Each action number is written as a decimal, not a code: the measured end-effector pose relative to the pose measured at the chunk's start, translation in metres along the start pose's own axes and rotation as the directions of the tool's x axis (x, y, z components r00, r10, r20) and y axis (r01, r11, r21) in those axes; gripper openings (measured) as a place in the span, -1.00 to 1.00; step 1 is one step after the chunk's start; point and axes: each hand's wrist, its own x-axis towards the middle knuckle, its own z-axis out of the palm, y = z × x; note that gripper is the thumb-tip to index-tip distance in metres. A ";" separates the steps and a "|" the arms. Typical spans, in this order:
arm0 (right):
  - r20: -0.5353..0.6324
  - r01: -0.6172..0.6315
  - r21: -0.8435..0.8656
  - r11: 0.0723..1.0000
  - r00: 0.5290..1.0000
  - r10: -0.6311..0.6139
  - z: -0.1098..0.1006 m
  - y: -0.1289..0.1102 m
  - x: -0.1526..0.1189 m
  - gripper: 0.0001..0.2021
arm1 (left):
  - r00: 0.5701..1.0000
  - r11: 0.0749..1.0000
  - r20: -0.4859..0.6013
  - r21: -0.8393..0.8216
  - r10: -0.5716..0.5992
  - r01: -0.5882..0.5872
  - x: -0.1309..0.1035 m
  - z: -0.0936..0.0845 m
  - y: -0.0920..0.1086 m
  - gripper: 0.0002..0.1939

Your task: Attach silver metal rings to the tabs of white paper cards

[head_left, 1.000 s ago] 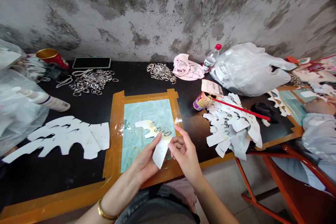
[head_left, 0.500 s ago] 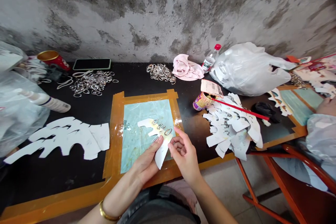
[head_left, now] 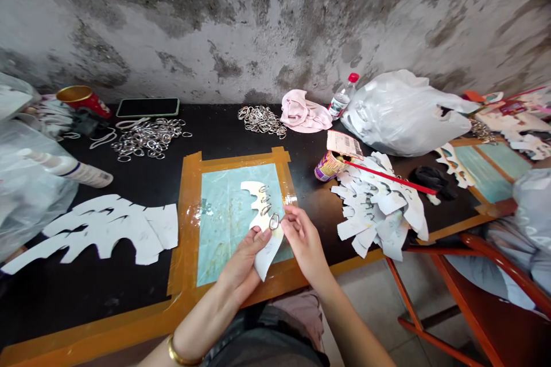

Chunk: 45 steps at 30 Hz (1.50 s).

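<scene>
Now, one white cutout (head_left: 260, 220), four rings (head_left: 266, 209) on it, left grip (head_left: 241, 261) pinching it, right grip (head_left: 305, 246) alongside, hold unclear

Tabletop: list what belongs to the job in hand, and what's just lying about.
Likely in the job:
white piece with rings, in left hand, right hand at its edge
blue sheet
left ring pile
middle ring pile
white cut-outs

Probably just lying about:
phone
pink cloth
bottle

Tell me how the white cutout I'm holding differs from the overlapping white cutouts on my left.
The held cutout carries metal rings; the left cutouts show none. The held cutout is over the blue sheet; the left cutouts lie on the black table. Both are white, with notched edges.
</scene>
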 end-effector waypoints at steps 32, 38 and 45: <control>0.175 0.495 -0.595 0.634 0.849 -0.499 0.009 -0.010 0.022 -0.88 | 0.944 0.901 0.060 0.287 0.323 -0.326 0.005 -0.008 -0.003 -0.63; 0.223 0.541 -0.670 0.508 0.800 -0.557 0.013 -0.005 0.026 -0.84 | 0.934 0.899 0.001 0.271 0.358 -0.345 0.014 -0.008 -0.008 -0.64; 0.449 0.732 -0.589 0.344 0.650 -0.614 0.006 0.004 0.036 -0.85 | 0.915 0.897 -0.020 0.207 0.403 -0.390 0.025 -0.011 -0.013 -0.71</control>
